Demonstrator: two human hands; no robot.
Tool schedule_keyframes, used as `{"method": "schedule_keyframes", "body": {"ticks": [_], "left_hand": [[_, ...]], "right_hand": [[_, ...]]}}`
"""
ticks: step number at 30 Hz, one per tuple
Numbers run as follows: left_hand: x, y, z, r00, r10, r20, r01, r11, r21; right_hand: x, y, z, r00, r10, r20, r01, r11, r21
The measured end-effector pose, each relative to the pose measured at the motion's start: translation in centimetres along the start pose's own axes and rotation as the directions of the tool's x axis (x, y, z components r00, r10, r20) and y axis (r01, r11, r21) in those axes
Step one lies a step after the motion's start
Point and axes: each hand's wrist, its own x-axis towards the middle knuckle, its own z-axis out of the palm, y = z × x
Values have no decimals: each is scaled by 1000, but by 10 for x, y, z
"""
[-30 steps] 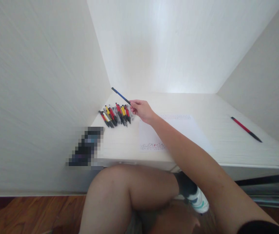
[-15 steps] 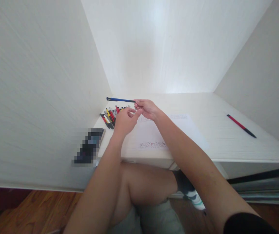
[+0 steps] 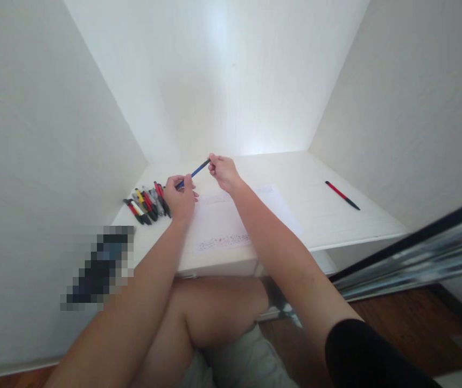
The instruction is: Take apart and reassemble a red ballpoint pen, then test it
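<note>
A blue pen (image 3: 196, 171) is held between both hands above the white desk (image 3: 303, 215). My left hand (image 3: 180, 196) pinches its lower black end. My right hand (image 3: 223, 171) grips the upper end with closed fingers. Just left of my left hand lies a row of several pens (image 3: 146, 200) in red, yellow, black and grey. A sheet of paper (image 3: 231, 215) with small coloured marks along its near edge lies under my right forearm.
A red pen with a black tip (image 3: 342, 195) lies alone at the desk's right side. White walls close the desk in on three sides. A blurred dark object (image 3: 99, 267) is at the left. My bent knee (image 3: 215, 312) is below the desk edge.
My left hand came up from below and took the pen's lower end. The pen, held only by my right hand before, is now held at both ends. The view swung right.
</note>
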Motion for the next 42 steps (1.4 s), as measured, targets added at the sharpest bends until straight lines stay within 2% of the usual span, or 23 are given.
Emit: {"method": "schedule_keyframes", "body": {"ticks": [3,6,11,13,16,24,34,42], "left_hand": [[-5,-6,-1,991,101,93,-109,991,80],[-7,-6,0,968,209,137,-235,949,211],[-9,-7,5,923,197,331,-302,903,305],[-10,-9,7,900,188,393,-330,884,332],[-11,-11,9,874,157,461,-361,844,397],[-11,-9,7,880,174,441,-373,829,417],[-13,-4,5,885,190,426,-388,808,445],[-15,-1,6,885,140,445,-383,761,523]], "right_hand": [[1,-2,-3,999,-42,-34,40,997,-59],[-4,-6,-9,1000,-13,-22,12,998,-59],[-23,-4,-24,992,113,62,-113,994,-8],[-26,0,-28,988,148,44,-148,989,-16],[-26,6,-31,992,127,3,-127,992,-24],[-16,5,-41,976,46,-213,-58,997,-52],[-14,6,-43,974,46,-221,-69,993,-95],[-15,6,-43,972,47,-232,-71,992,-99]]}}
